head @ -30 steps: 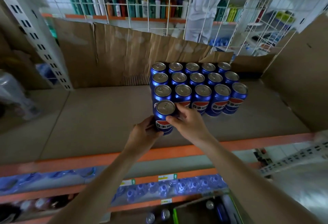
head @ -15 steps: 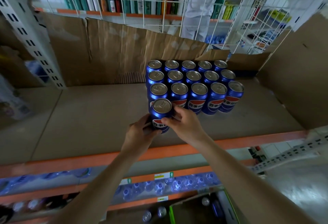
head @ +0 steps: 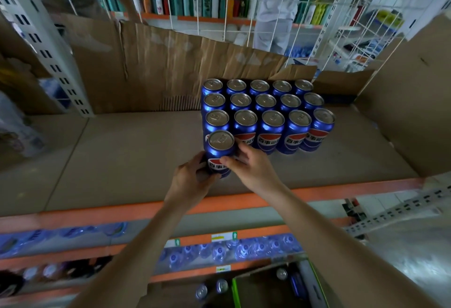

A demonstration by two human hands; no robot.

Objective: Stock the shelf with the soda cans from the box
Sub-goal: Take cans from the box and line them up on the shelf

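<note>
A blue soda can (head: 219,148) stands upright on the cardboard-lined shelf (head: 117,161), at the front left corner of a block of several matching cans (head: 268,110). My left hand (head: 191,181) grips its lower left side. My right hand (head: 251,168) grips its right side, thumb across the label. Far below, the open box (head: 266,285) shows a few more can tops (head: 220,285).
Brown cardboard lines the shelf back (head: 158,63) and right side (head: 415,102). The orange shelf edge (head: 122,212) runs under my wrists. Bottled water (head: 231,249) fills the lower shelf. A person in white (head: 275,12) stands behind the wire grid.
Both hands stay on the front can, which sits tight against the can row behind it. The camera view has shifted slightly.
</note>
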